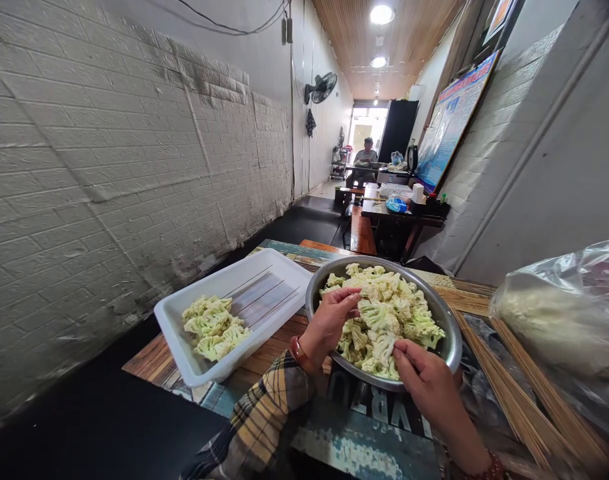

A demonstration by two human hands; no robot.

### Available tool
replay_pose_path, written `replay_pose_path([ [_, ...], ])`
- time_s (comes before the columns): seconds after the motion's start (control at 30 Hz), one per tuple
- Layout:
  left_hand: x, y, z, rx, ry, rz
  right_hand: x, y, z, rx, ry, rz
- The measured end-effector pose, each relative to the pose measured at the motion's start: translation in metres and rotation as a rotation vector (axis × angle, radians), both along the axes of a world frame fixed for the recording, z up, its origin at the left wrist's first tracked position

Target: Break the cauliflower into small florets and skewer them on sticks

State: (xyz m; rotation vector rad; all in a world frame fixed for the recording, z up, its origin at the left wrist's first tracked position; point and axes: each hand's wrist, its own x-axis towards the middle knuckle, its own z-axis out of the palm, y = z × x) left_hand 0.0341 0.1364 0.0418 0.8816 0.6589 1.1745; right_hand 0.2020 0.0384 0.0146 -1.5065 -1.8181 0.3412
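Observation:
A wide steel bowl [451, 327] heaped with cauliflower florets [384, 283] stands in front of me on the table. My right hand [424, 380] pinches a pale cauliflower floret [384, 348] between thumb and fingers at the bowl's near right side. Over the left part of the heap is my left hand [331, 323], its thumb and fingertips drawn together; whatever is between them is too small to make out. To the left, a white plastic tray [184, 370] holds florets threaded in rows [214, 327], with thin skewer ends [259, 297] pointing away from me.
Bundles of bamboo skewers [509, 387] lie right of the bowl, beside a clear plastic bag [564, 300] with pale contents. A white brick wall [134, 167] runs along the left. Farther back are another table [379, 210] and a seated person [367, 155].

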Motion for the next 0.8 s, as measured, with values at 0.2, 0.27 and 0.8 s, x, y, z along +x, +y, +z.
replay_pose_path([
  [0.2, -0.0002, 0.0005, -0.0010, 0.037, 0.048, 0.055, -0.0011, 0.0000, 0.0007, 0.017, -0.027, -0.034],
  [0.27, -0.0005, 0.0010, -0.0020, 0.061, 0.074, 0.072, -0.0013, -0.0001, 0.0003, 0.028, -0.036, -0.035],
  [0.8, -0.0006, 0.0021, -0.0040, 0.122, 0.070, 0.131, -0.0031, -0.0019, 0.0019, -0.014, -0.056, -0.014],
])
